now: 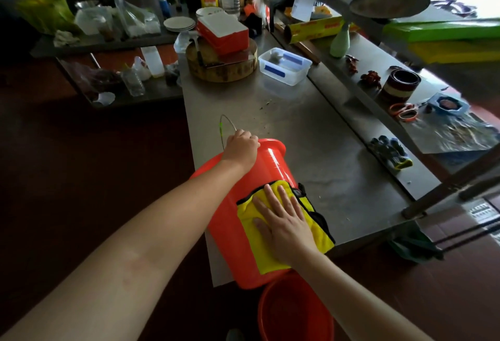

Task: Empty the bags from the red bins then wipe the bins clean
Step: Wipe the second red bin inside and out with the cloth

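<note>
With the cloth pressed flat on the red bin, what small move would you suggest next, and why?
Probably slide the right hand and yellow cloth up the red bin toward the left hand: the cloth covers only the near stretch of its wall, and the left hand grips the far end, steadying it.

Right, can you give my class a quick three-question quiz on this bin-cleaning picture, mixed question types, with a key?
1. True or false: the right hand presses the yellow cloth flat against the side of the red bin.
2. What does the left hand grip? A) the bin's rim B) a pair of scissors C) a bottle
3. Fill in: the second red bin stands on the ____, below the edge of the steel table.

Key: 1 true; 2 A; 3 floor.
</note>
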A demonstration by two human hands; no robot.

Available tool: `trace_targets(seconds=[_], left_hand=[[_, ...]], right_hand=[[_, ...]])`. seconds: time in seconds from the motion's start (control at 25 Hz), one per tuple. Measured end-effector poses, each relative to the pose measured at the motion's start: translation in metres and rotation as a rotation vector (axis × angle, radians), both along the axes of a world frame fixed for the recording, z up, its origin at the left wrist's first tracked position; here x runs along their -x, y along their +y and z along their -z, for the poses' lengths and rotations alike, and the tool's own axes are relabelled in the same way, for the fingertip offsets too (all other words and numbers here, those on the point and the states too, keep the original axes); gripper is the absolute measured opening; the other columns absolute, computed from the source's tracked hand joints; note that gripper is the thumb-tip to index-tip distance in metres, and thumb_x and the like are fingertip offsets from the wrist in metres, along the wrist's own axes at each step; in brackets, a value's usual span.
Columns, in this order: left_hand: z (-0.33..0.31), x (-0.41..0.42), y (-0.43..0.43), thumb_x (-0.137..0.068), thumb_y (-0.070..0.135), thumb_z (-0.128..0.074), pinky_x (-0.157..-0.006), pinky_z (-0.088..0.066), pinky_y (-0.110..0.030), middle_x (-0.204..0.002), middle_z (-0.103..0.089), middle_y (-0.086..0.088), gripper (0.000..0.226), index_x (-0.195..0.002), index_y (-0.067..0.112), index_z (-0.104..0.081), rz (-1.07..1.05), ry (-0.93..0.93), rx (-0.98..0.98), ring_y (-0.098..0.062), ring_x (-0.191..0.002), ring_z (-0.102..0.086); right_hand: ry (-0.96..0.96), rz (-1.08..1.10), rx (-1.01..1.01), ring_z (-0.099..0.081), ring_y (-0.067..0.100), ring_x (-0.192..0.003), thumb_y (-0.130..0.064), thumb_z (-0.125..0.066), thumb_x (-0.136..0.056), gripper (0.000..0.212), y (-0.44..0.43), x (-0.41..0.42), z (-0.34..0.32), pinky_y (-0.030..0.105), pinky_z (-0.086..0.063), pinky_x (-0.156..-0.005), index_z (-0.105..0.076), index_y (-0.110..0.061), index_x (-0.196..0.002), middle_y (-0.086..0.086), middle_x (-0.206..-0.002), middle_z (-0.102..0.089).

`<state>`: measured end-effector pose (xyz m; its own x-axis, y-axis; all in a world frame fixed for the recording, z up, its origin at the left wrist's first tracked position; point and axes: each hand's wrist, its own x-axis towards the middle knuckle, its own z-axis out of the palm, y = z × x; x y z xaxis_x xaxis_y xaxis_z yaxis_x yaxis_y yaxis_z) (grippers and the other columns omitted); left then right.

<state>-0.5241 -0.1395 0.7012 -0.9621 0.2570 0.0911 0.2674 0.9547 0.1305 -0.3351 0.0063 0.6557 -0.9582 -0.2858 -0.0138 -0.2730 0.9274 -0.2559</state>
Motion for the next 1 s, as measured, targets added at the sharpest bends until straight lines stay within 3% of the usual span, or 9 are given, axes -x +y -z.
trace_targets(seconds=[0.08, 0.16, 0.24, 0.32, 0.44, 0.56, 0.72, 0.88, 1.0], left_hand=[[0.001, -0.001, -0.012, -0.105, 0.029, -0.043, -0.109, -0.026, -0.043, -0.12, -0.063, -0.01, 0.031, -0.116, 0.011, -0.066, -0.012, -0.005, -0.009, -0.028, -0.125, -0.047], [0.002, -0.007, -0.025, -0.105, 0.03, -0.042, -0.118, -0.004, -0.055, -0.122, -0.064, -0.003, 0.029, -0.117, 0.017, -0.066, -0.024, 0.022, -0.036, -0.021, -0.135, -0.042], [0.001, -0.016, -0.039, -0.107, 0.03, -0.038, -0.112, 0.019, -0.062, -0.128, -0.065, 0.002, 0.031, -0.118, 0.02, -0.065, -0.027, 0.07, -0.025, -0.015, -0.146, -0.032], [-0.002, -0.02, -0.052, -0.107, 0.028, -0.035, -0.107, 0.026, -0.063, -0.138, -0.061, -0.008, 0.032, -0.121, 0.018, -0.063, 0.005, 0.117, 0.048, -0.018, -0.148, -0.032], [0.002, -0.022, -0.065, -0.103, 0.016, -0.037, -0.118, 0.017, -0.058, -0.121, -0.067, -0.02, 0.028, -0.117, 0.007, -0.06, 0.092, 0.15, 0.139, -0.028, -0.128, -0.057], [0.009, -0.023, -0.064, -0.101, 0.02, -0.04, -0.123, -0.007, -0.054, -0.093, -0.071, -0.012, 0.022, -0.107, 0.008, -0.058, 0.038, 0.161, 0.13, -0.031, -0.095, -0.068], [0.003, -0.016, -0.035, -0.105, 0.043, -0.036, -0.12, -0.01, -0.055, -0.111, -0.069, -0.007, 0.039, -0.117, 0.012, -0.057, -0.012, 0.08, 0.125, -0.028, -0.107, -0.064], [-0.013, -0.004, -0.007, -0.106, 0.039, -0.035, -0.101, -0.04, -0.044, -0.122, -0.066, -0.011, 0.035, -0.12, 0.016, -0.059, -0.082, -0.086, 0.025, -0.033, -0.114, -0.062], [-0.021, -0.006, -0.001, -0.103, 0.037, -0.043, -0.091, -0.047, -0.041, -0.121, -0.068, -0.012, 0.032, -0.121, 0.026, -0.066, -0.124, -0.108, -0.076, -0.036, -0.112, -0.062]], right_hand=[[-0.01, 0.011, 0.012, 0.02, 0.018, -0.154, -0.065, -0.008, -0.102, 0.06, -0.01, 0.027, -0.007, 0.045, 0.0, -0.126, -0.015, -0.046, -0.158, -0.012, -0.168, 0.008], [-0.03, 0.008, 0.029, 0.017, 0.019, -0.154, -0.064, -0.011, -0.102, 0.059, -0.022, 0.059, -0.015, 0.046, -0.002, -0.126, -0.013, -0.046, -0.158, -0.011, -0.169, 0.007], [-0.05, -0.04, 0.034, 0.017, 0.019, -0.154, -0.064, -0.011, -0.101, 0.059, -0.034, 0.086, -0.021, 0.046, -0.001, -0.126, -0.012, -0.048, -0.158, -0.011, -0.169, 0.006], [-0.04, -0.093, 0.028, 0.018, 0.017, -0.154, -0.064, -0.011, -0.101, 0.058, -0.042, 0.094, -0.021, 0.045, 0.002, -0.126, -0.012, -0.049, -0.157, -0.011, -0.168, 0.006], [0.011, -0.085, 0.037, 0.018, 0.017, -0.154, -0.065, -0.01, -0.103, 0.058, -0.041, 0.073, -0.014, 0.044, 0.003, -0.127, -0.012, -0.048, -0.158, -0.011, -0.168, 0.004], [0.028, -0.055, 0.068, 0.017, 0.016, -0.154, -0.065, -0.008, -0.103, 0.06, -0.024, 0.037, -0.002, 0.044, 0.001, -0.127, -0.016, -0.045, -0.158, -0.011, -0.169, 0.002], [0.045, -0.013, 0.126, 0.013, 0.014, -0.155, -0.065, -0.014, -0.105, 0.057, 0.003, -0.004, 0.015, 0.045, -0.006, -0.127, -0.023, -0.046, -0.157, -0.011, -0.169, -0.004], [0.063, -0.003, 0.141, 0.008, 0.016, -0.156, -0.062, -0.022, -0.106, 0.053, 0.018, -0.03, 0.026, 0.046, -0.01, -0.124, -0.024, -0.046, -0.157, -0.011, -0.168, -0.007], [0.055, -0.033, 0.146, 0.01, 0.016, -0.156, -0.061, -0.022, -0.107, 0.053, 0.021, -0.033, 0.026, 0.045, -0.006, -0.125, -0.023, -0.046, -0.157, -0.012, -0.169, -0.002]])
